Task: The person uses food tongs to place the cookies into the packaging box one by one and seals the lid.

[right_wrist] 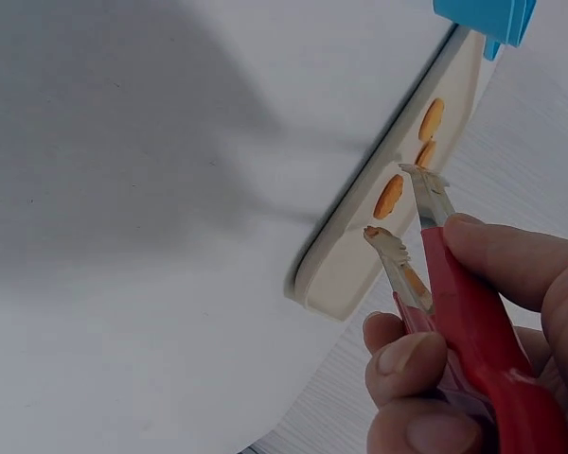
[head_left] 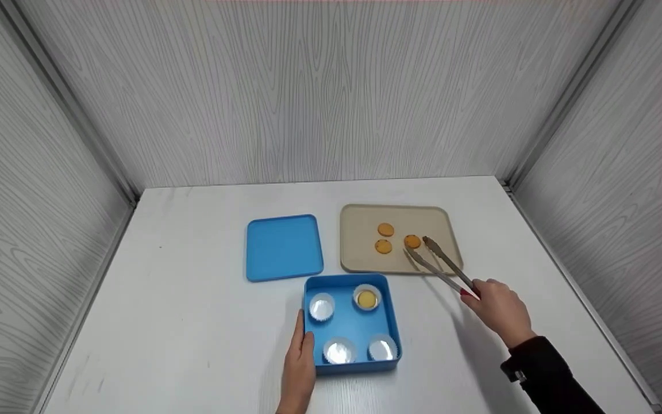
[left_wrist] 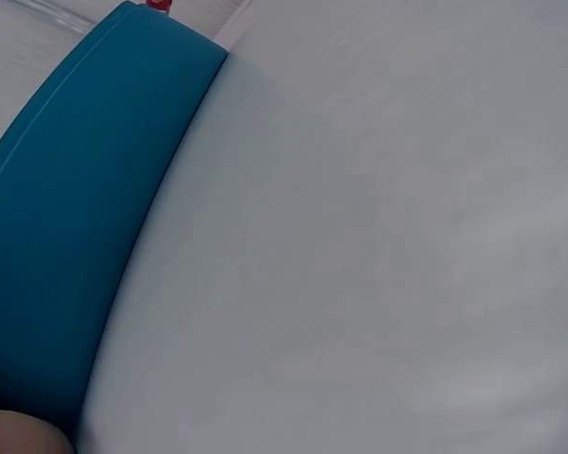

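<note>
My right hand (head_left: 500, 310) grips red-handled metal tongs (right_wrist: 473, 322). Their spread tips reach over a beige tray (head_left: 360, 221), one on either side of a round cookie (head_left: 412, 241). Two more cookies, a far one (head_left: 386, 229) and a nearer one (head_left: 383, 246), lie to its left. Straight fingers of my left hand (head_left: 298, 368) rest along the left wall of a blue square box (head_left: 354, 328). Inside the box stand several foil-like cups; the far right cup (head_left: 367, 297) has a cookie in it, and the near left cup (head_left: 339, 351) shows a shiny bottom.
A flat blue lid (head_left: 284, 248) lies behind the box, left of the tray. All of it is on a white table (head_left: 181, 299), with grey wood-grain panels (head_left: 319, 92) at the back and both sides.
</note>
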`<state>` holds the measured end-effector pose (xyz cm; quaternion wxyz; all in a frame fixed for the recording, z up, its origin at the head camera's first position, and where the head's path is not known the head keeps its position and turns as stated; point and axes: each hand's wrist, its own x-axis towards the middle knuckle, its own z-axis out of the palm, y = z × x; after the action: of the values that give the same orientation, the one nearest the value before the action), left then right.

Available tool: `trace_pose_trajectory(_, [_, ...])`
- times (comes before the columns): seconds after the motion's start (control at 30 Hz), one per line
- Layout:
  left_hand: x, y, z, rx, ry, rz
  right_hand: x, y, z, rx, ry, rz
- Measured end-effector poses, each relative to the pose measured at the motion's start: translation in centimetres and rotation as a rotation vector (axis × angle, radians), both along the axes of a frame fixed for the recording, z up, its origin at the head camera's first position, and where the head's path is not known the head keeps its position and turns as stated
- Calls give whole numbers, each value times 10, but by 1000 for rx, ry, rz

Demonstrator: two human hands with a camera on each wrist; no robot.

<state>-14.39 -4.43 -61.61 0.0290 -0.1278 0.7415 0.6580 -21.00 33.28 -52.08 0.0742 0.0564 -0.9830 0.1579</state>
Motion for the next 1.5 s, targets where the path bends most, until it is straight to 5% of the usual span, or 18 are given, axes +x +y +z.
trace_pose_trajectory(0.87, [1, 0, 0, -22, -6, 4, -13, -8, -7, 41, 60, 12])
trace_pose_trajectory(1.5, [-2, 0, 0, -6, -49, -6, -7, -5, -12, 48, 102, 7])
